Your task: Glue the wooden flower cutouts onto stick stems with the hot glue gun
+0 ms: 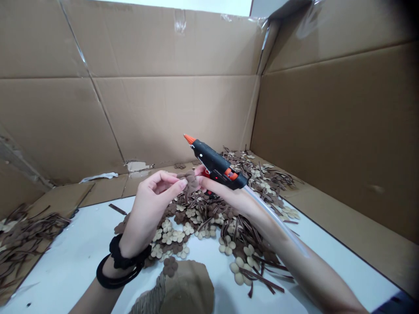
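Up above the white table (75, 261), we hold our right hand (229, 192) wrapped around the grip of a black glue gun (216, 165), its orange nozzle (189, 139) tilted up and to the left and a clear glue stick (275, 218) trailing back along our forearm. Our left hand (150, 205) pinches a brown flower-shaped cutout (190, 179) between thumb and fingertips, just beside the fingers of the right hand and below the gun's barrel; two black bands (119, 266) circle that wrist. Beneath both hands lies a heap of cream and brown flower cutouts (183, 231) mixed with thin brown strips (258, 266), spreading toward the far right corner. Another pile of brown strips (22, 235) sits well apart at the left edge. Nearest us rests a brown ribbed mound (186, 290) with one brown flower touching its top. Cardboard walls (163, 104) close in the table behind and on the right.
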Action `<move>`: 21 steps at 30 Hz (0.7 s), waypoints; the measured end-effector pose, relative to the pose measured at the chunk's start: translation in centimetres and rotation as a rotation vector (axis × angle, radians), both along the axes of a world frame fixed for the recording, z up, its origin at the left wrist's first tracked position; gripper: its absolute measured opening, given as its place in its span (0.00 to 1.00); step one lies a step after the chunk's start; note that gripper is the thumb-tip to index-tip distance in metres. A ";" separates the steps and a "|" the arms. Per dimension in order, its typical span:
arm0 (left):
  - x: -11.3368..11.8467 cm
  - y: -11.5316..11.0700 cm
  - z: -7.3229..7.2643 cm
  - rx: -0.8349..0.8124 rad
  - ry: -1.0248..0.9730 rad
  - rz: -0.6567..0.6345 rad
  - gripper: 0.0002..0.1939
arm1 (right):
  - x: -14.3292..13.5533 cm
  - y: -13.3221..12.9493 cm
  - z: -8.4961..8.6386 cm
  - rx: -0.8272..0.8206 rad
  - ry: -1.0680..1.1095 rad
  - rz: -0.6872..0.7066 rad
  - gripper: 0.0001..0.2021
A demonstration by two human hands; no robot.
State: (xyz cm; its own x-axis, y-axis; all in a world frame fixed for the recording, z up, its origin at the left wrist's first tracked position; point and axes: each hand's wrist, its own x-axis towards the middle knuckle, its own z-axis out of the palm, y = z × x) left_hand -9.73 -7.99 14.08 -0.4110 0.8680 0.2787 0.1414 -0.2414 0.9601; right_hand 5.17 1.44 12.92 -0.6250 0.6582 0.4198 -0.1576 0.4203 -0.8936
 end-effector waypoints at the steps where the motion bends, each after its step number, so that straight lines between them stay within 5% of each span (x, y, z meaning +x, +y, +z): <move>1: 0.0 0.0 -0.1 0.007 0.002 0.011 0.12 | 0.0 -0.1 0.0 -0.004 -0.001 -0.003 0.12; 8: 0.1 0.0 -0.2 0.026 -0.020 0.070 0.14 | 0.3 -0.9 0.7 0.020 -0.045 -0.085 0.14; 21: -0.3 0.3 -0.1 -0.056 0.090 -0.037 0.17 | 0.4 -0.7 0.2 -0.016 -0.055 -0.073 0.13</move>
